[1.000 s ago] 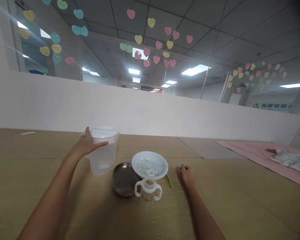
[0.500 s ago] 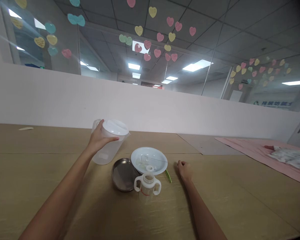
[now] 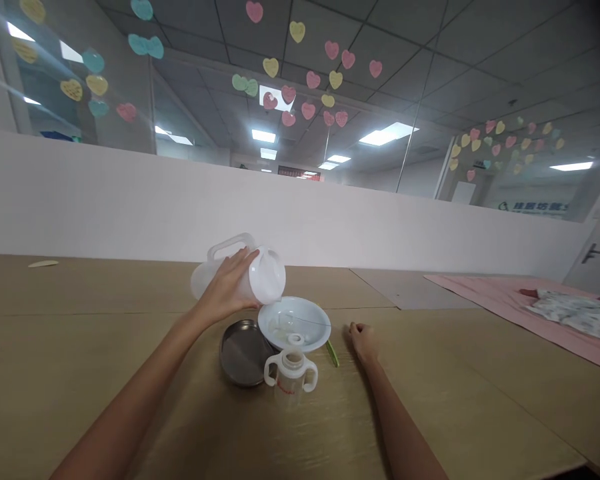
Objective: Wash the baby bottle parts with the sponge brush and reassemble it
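Observation:
My left hand (image 3: 230, 287) is wrapped around the body of a translucent plastic pitcher (image 3: 207, 275) with a white lid (image 3: 269, 275). The pitcher is tipped on its side, handle up, its lid end at the left rim of a white bowl (image 3: 312, 341). Inside the bowl lie small clear and white parts, too blurred to name, and a thin dark line crosses it. In front stands a clear baby bottle (image 3: 289, 387) with two white handles and an uncapped mouth. My right hand (image 3: 364, 341) rests on the table right of the bowl, fingers curled, with nothing visible in them.
A round metal tray (image 3: 244, 357) sits left of the bottle, against the bowl. A green strip-like item (image 3: 333, 353) lies right of the bowl. On the right, patterned fabric (image 3: 570, 312) lies on a pink cloth (image 3: 485, 293). A white wall (image 3: 130, 200) runs behind the table.
My left hand has moved the pitcher rightward and tipped it from nearly upright onto its side, bringing its lid end to the bowl. My right hand has stayed in place.

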{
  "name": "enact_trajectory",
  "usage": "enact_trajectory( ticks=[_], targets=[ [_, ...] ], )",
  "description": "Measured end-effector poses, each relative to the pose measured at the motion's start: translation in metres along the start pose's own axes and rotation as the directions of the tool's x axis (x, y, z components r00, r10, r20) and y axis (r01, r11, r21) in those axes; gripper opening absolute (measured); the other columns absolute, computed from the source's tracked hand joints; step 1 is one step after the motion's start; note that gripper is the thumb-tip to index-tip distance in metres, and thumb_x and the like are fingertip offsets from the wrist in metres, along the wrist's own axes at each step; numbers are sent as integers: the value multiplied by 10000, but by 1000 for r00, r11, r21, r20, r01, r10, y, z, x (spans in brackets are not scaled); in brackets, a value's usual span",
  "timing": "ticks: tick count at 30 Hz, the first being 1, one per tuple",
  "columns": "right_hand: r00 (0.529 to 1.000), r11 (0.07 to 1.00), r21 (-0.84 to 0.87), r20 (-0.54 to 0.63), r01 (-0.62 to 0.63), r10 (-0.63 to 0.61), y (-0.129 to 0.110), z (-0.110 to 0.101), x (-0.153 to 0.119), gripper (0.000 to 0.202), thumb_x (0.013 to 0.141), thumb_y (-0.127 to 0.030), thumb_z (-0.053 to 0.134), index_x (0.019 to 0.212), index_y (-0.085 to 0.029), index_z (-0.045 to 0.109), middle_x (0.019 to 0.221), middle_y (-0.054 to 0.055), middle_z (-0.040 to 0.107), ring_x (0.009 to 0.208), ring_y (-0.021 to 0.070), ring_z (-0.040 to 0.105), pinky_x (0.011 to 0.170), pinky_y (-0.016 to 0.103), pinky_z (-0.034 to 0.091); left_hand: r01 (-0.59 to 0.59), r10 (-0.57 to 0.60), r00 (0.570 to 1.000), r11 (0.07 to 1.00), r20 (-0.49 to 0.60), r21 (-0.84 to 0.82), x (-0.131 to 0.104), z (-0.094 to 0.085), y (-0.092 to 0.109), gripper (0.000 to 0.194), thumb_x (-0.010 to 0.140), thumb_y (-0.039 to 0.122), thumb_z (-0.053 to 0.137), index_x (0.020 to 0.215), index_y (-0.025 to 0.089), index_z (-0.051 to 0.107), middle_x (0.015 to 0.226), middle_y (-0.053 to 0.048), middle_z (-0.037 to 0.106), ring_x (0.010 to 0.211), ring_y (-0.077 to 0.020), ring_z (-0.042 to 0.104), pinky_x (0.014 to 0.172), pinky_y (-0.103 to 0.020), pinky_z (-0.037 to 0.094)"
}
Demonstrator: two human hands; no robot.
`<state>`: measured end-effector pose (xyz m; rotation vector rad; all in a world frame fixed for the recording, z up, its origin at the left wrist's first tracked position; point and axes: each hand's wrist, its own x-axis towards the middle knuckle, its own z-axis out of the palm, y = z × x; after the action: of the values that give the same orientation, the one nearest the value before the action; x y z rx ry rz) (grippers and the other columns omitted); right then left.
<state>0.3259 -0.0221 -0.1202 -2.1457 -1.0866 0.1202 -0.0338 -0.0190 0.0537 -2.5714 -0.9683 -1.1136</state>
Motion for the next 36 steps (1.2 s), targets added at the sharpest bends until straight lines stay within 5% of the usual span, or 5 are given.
enact_trajectory(
  ticks=[15,36],
  targets=[
    [1000,999,-32,0,6,-6,-4,-6,-2,437,823,-386,350,839,-117,694,798,131,669,735,198,602,619,246,393,-228,209,972,953,111,198,1,9,5,798,717,396,617,1379,202,215,1450,-134,199,1336,-285,131,1061,-500,108],
    [998,989,-141,51,51,-44,-2,-3,-5,438,838,-419,345,863,-146,686,859,130,669,770,205,605,622,249,398,-217,201,974,961,102,174,1,-4,16,790,724,425,603,1377,212,212,1457,-121,186,1338,-265,132,1072,-471,116]
  ],
)
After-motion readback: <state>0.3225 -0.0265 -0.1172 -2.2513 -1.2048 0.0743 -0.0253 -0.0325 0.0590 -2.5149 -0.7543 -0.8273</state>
